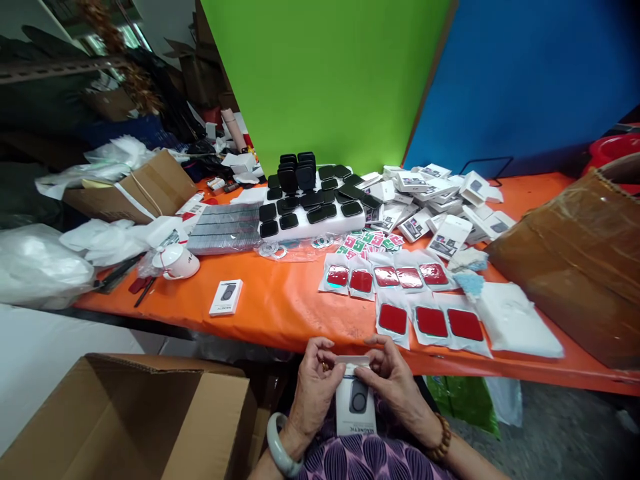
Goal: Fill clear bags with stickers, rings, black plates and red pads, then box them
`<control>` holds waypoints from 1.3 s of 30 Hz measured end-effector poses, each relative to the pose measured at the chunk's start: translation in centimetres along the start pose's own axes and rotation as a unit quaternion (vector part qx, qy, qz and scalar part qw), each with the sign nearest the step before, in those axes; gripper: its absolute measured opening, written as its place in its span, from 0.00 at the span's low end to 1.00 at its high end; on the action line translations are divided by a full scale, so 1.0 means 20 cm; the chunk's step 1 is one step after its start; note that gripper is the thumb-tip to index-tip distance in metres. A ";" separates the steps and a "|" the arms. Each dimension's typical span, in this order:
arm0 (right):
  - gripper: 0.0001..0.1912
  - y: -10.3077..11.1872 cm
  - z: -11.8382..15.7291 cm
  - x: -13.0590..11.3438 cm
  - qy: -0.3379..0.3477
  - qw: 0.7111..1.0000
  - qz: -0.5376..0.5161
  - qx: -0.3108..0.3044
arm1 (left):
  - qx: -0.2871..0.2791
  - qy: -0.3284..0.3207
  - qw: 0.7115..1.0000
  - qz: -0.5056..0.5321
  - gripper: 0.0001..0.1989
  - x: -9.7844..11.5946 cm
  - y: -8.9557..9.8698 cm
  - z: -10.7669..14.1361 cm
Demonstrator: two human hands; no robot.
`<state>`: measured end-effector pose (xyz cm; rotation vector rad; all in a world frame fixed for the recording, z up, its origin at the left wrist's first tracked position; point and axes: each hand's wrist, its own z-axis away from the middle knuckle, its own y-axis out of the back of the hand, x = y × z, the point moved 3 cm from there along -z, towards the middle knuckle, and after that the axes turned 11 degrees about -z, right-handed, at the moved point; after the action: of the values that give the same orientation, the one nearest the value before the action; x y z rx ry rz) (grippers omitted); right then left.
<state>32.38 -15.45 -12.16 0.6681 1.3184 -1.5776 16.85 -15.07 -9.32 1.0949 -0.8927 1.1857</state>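
Note:
A small white box (356,407) with a dark device printed on its front stands in my lap, lettered "MAGNETIC". Its top flap is raised between my hands. My left hand (316,383) pinches the box's upper left corner by the flap, thumb on the front. From the other side my right hand (393,380) grips the upper right corner, its thumb resting near the opening. Whatever lies inside the box is hidden. Another white box (227,297) of the same look lies on the orange table (280,293) to the left.
Red-faced square pads (393,319) on white sheets lie at right, beside a white stack (517,320). Behind are black pads (300,180) on white foam and a heap of white boxes (430,193). An open carton (220,427) stands lower left; a brown sack-like container (575,260) is right.

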 end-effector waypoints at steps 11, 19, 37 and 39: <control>0.10 0.03 0.05 -0.06 0.121 0.965 0.206 -0.106 | -0.041 -0.065 0.991 -0.105 0.06 -0.02 0.03 0.04; 0.14 0.04 -0.01 -0.04 0.008 0.986 0.161 -0.052 | -0.033 0.049 0.997 -0.052 0.09 0.02 -0.01 0.00; 0.16 0.04 0.01 -0.04 -0.061 0.987 0.126 -0.078 | -0.116 0.069 0.990 -0.048 0.10 -0.10 0.04 0.05; 0.15 0.05 0.03 -0.02 -0.053 0.985 0.145 -0.080 | -0.112 0.058 0.989 -0.077 0.10 -0.10 0.03 0.05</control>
<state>33.63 -15.77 -12.06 0.6354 1.1951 -1.2417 15.98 -16.58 -10.79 0.8881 -0.8142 0.9857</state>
